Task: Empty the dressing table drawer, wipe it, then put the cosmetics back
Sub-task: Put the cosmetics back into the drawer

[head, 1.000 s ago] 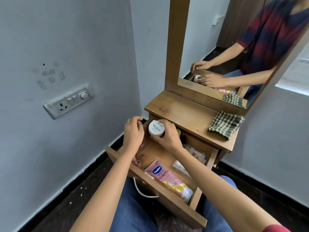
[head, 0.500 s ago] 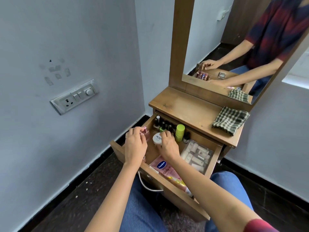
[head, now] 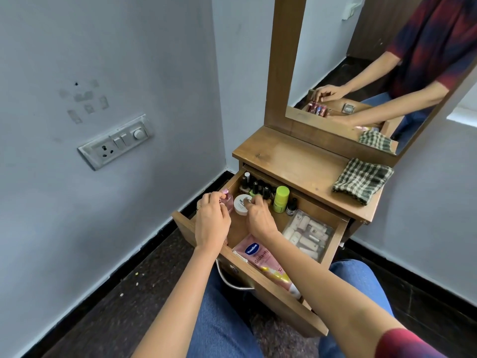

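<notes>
Down into the drawer (head: 260, 289) comes the white cream jar (head: 240, 205), my right hand (head: 260, 220) curled on its lid. My left hand (head: 211, 220) pinches a pink bottle (head: 228, 204). If I bump the crowded nail polish bottles (head: 258, 188) behind, they may topple.

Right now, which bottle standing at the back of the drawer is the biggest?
The lime-green bottle, wider than the rest, standing between the dark-capped nail polish bottles and a small black bottle.

- Wooden table (head: 296, 161): stands in a corner of pale blue-grey walls (head: 129, 47).
- Mirror (head: 322, 47): upright behind table.
- Switch panel (head: 116, 142): wall left of table.
- Dark floor (head: 116, 306): below table.
</notes>
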